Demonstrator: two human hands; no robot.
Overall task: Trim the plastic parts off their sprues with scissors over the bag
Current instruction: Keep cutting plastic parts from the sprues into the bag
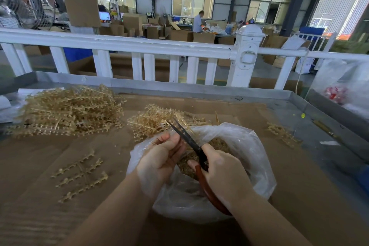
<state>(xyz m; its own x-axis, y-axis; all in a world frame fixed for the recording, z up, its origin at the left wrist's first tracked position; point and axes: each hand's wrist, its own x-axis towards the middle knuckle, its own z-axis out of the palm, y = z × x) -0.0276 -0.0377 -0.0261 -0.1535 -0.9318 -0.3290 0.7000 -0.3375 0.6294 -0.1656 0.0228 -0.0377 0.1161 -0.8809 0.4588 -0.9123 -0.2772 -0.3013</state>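
A clear plastic bag (255, 158) lies open on the cardboard-covered table, with tan trimmed parts (217, 144) inside. Above its mouth my right hand (223, 168) grips red-handled scissors (191, 142), the dark blades parted and pointing up and away. My left hand (161, 158) is curled at the bag's left rim beside the blades; what it pinches is mostly hidden by the fingers. A small heap of tan sprues (157, 120) sits just behind the bag. A far bigger heap of sprues (69, 112) lies at the back left.
Loose sprue strips (79, 175) lie on the cardboard at the left, and a few more sprues (281, 134) at the right. A metal tray rim (199, 88) and white railing (139, 46) bound the far side. Another clear bag (343, 86) stands at the right edge.
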